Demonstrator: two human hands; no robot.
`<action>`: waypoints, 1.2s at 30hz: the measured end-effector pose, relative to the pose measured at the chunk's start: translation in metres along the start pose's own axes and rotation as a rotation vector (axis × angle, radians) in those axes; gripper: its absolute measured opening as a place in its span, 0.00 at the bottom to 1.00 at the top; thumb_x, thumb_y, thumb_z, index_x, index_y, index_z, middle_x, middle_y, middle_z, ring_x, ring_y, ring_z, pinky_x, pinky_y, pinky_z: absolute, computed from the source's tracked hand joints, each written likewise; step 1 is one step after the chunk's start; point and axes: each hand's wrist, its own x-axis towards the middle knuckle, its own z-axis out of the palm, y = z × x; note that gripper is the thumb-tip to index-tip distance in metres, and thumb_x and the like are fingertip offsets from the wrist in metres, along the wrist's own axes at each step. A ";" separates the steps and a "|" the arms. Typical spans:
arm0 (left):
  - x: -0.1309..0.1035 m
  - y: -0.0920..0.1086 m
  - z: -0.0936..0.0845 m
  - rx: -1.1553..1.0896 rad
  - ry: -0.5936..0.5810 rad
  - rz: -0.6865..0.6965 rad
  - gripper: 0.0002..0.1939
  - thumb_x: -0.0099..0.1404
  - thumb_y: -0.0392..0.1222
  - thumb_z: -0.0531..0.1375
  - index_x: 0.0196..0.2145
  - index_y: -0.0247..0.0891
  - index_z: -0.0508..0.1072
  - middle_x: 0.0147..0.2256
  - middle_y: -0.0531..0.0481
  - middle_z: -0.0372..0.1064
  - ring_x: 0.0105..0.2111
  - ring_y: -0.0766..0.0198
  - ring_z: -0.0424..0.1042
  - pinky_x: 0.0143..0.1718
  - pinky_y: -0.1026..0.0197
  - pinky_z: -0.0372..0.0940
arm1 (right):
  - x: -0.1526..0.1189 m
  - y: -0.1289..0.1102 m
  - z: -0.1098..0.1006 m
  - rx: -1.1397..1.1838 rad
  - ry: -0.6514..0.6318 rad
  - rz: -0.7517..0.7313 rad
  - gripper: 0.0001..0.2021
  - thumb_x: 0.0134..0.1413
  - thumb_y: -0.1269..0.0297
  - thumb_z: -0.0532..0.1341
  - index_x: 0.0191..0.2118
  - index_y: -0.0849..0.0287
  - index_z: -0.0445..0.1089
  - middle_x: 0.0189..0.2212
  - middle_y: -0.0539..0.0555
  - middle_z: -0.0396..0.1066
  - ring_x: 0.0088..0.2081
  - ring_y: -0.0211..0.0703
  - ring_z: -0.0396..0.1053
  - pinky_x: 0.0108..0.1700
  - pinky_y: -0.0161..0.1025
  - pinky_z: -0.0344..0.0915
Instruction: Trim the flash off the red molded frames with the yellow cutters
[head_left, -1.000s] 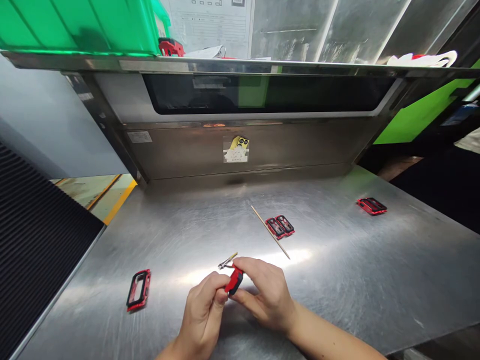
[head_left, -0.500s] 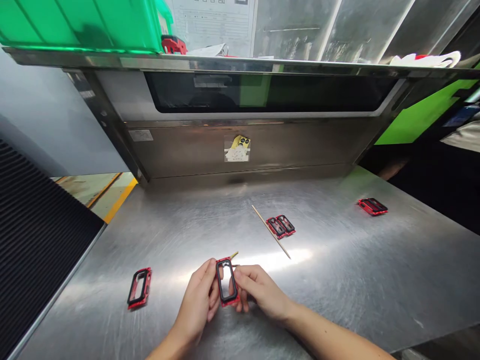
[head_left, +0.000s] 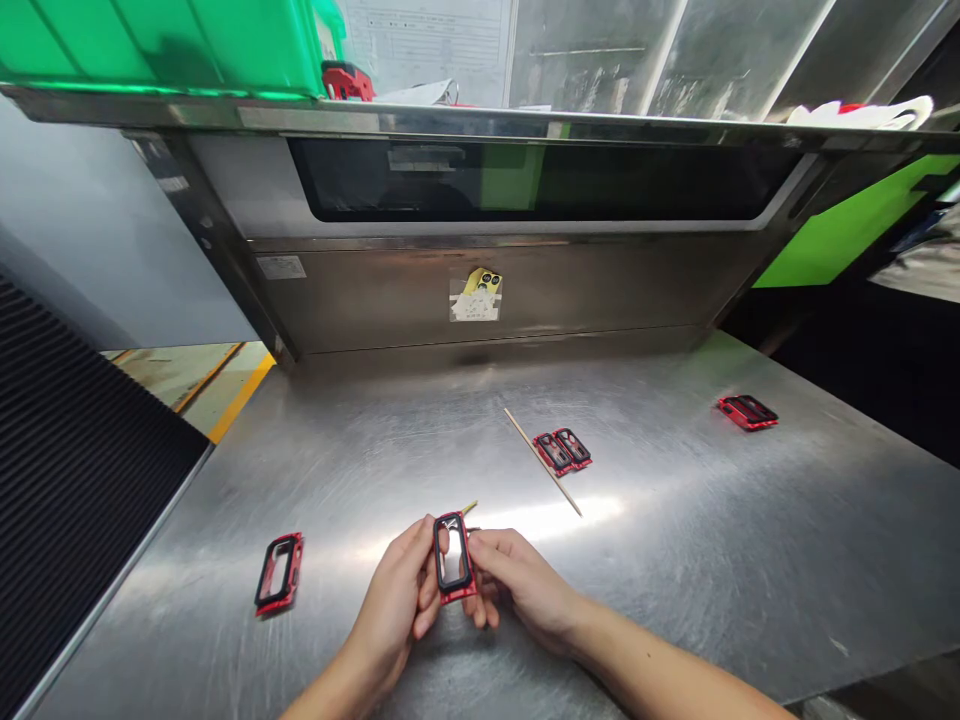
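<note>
Between my two hands a small red and black rectangular frame (head_left: 454,586) with an open middle is held above the metal table. My left hand (head_left: 401,590) grips its left edge, thumb near the top corner. The fingers of my right hand (head_left: 517,580) pinch the right edge, some of them curled behind it. A thin yellowish tip (head_left: 470,507) sticks out past the frame's upper right corner; what it belongs to is hidden. Farther off, a thin wooden stick (head_left: 541,460) lies slantwise beside two similar frames (head_left: 564,453) set side by side.
A like frame (head_left: 294,572) lies at the left on the metal table (head_left: 375,450), and more (head_left: 748,412) lie at the right. Above the back panel runs a shelf (head_left: 465,118) with a green bin (head_left: 165,50). A ridged black surface (head_left: 82,480) borders the table's left side.
The held frame has risen and tilted very slightly, still between both hands. The things on the table lie as before.
</note>
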 end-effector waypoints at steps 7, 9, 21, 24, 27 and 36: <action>0.000 0.001 0.001 0.023 -0.006 0.030 0.26 0.52 0.66 0.60 0.23 0.37 0.65 0.09 0.64 0.48 0.09 0.77 0.42 0.10 0.73 0.39 | 0.000 0.000 0.000 0.014 0.002 -0.006 0.30 0.49 0.35 0.60 0.26 0.64 0.67 0.17 0.50 0.66 0.15 0.31 0.61 0.16 0.26 0.54; 0.001 -0.001 0.001 0.040 0.006 0.039 0.27 0.51 0.67 0.59 0.24 0.37 0.65 0.10 0.64 0.48 0.10 0.77 0.42 0.10 0.73 0.40 | 0.000 0.001 0.000 0.021 0.017 -0.015 0.30 0.48 0.35 0.61 0.26 0.64 0.66 0.17 0.49 0.66 0.15 0.30 0.61 0.16 0.26 0.54; -0.010 -0.013 -0.001 0.304 -0.196 0.362 0.22 0.57 0.62 0.60 0.37 0.40 0.66 0.19 0.58 0.63 0.18 0.67 0.60 0.26 0.64 0.63 | -0.002 -0.012 0.003 0.363 0.078 0.130 0.30 0.37 0.38 0.70 0.26 0.62 0.63 0.14 0.43 0.58 0.13 0.27 0.54 0.14 0.25 0.48; -0.008 -0.016 -0.003 0.335 -0.160 0.369 0.22 0.60 0.63 0.55 0.36 0.41 0.67 0.17 0.58 0.60 0.14 0.68 0.55 0.20 0.65 0.59 | -0.003 -0.012 0.002 0.407 0.072 0.157 0.28 0.38 0.40 0.71 0.26 0.62 0.63 0.14 0.43 0.59 0.13 0.27 0.54 0.14 0.25 0.48; -0.005 -0.019 -0.007 0.367 -0.084 0.325 0.23 0.60 0.65 0.53 0.35 0.41 0.68 0.14 0.60 0.54 0.12 0.69 0.49 0.13 0.67 0.48 | -0.003 -0.011 0.001 0.425 0.061 0.158 0.27 0.40 0.41 0.71 0.26 0.61 0.62 0.15 0.42 0.59 0.14 0.27 0.53 0.16 0.25 0.49; -0.009 -0.015 -0.005 0.415 -0.119 0.338 0.29 0.62 0.67 0.48 0.42 0.38 0.66 0.19 0.56 0.62 0.17 0.66 0.56 0.17 0.66 0.53 | -0.001 -0.006 0.002 0.018 0.101 -0.020 0.31 0.46 0.31 0.58 0.25 0.59 0.60 0.14 0.43 0.55 0.13 0.30 0.49 0.16 0.28 0.47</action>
